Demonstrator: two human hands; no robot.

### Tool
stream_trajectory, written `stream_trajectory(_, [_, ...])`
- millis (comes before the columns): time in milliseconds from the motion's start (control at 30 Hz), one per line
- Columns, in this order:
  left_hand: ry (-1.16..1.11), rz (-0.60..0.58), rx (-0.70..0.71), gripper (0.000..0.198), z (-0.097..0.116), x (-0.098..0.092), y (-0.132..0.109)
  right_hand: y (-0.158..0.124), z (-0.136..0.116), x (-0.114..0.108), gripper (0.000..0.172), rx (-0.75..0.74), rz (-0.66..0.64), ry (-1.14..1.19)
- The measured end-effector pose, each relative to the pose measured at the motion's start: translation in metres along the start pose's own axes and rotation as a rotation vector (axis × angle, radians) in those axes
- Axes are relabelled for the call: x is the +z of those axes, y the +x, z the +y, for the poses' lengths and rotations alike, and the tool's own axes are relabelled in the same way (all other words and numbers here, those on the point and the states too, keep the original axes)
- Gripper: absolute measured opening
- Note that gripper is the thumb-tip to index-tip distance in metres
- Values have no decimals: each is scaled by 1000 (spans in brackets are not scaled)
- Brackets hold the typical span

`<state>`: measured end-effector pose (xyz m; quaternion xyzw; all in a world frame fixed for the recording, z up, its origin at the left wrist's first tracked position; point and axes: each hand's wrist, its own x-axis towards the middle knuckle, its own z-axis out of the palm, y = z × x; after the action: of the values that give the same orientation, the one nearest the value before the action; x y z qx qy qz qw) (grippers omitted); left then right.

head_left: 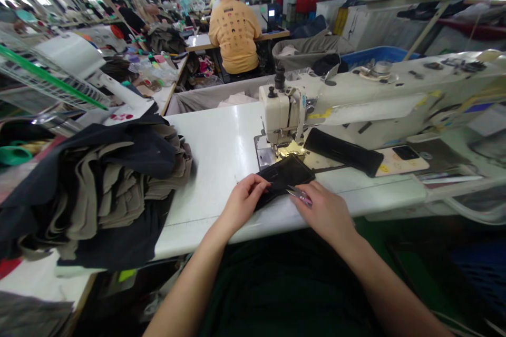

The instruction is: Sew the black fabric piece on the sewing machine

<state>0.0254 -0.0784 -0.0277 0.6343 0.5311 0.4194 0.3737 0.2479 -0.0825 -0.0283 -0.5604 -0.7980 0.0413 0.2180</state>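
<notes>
A small black fabric piece [285,175] lies on the white table in front of the sewing machine's needle head [279,116]. My left hand [243,201] pinches its near left edge, fingers closed on the cloth. My right hand [324,211] rests at its near right corner, holding small metal snips [299,195] between thumb and fingers, the tips pointing at the fabric. A second black fabric strip [343,151] lies on the machine bed to the right.
A pile of dark and beige cut fabric [106,184] covers the table's left side. The cream sewing machine arm [395,95] spans the right. A phone [405,152] lies on the machine bed. A person in a yellow shirt [235,31] sits ahead, facing away.
</notes>
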Motion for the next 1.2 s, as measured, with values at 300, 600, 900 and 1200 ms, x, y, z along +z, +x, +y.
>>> stream_trajectory(300, [107,-5,53,25,1,2,-6,2,3,-2,27,34,-10,102])
stream_trajectory(600, [101,-9,61,25,-2,3,-7,-3,-13,3,12,-108,8,203])
stream_trajectory(900, [101,1,56,25,-2,3,-5,-4,-15,7,11,-174,21,198])
stream_trajectory(1200, [99,9,62,25,-1,4,-6,-7,-14,4,9,-143,10,222])
